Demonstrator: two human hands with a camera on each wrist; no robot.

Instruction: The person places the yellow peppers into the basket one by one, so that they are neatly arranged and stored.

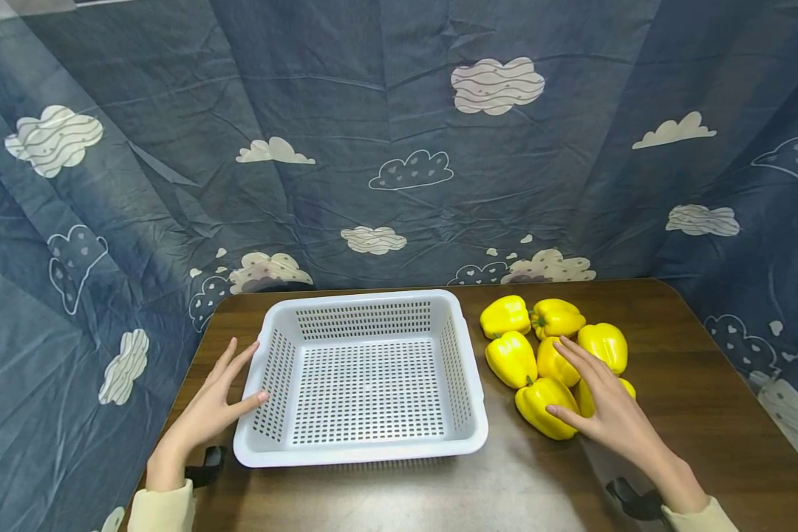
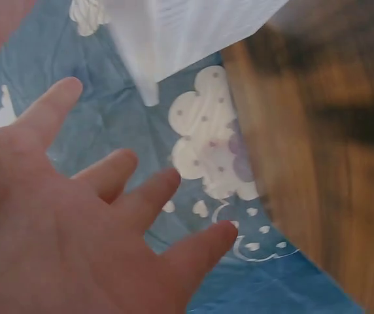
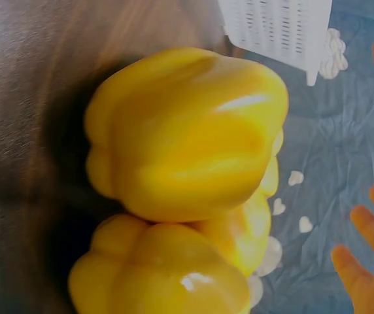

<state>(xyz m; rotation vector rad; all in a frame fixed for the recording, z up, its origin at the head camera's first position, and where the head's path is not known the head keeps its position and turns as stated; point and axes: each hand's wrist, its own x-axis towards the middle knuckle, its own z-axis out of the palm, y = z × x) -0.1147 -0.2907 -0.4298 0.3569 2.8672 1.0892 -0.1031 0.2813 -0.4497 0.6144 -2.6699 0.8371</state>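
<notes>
A white perforated plastic basket (image 1: 360,459) stands on the table with its inside bare. At its left rim is my left hand (image 1: 206,406), fingers spread and holding nothing; the left wrist view shows the spread fingers beside the basket's outer wall (image 2: 187,33). Several yellow bell peppers (image 1: 510,360) lie grouped to the right of the basket. Over the right side of that group hovers my right hand (image 1: 605,414), fingers spread, partly covering some peppers. In the right wrist view a large yellow bell pepper (image 3: 187,137) fills the middle, with the fingers apart from it at the right.
The brown wooden table (image 1: 698,414) reaches back to a blue curtain (image 1: 346,111) printed with white clouds. More curtain hangs at the left and right sides. A black strap (image 1: 207,467) sits around the left wrist, another (image 1: 635,501) around the right.
</notes>
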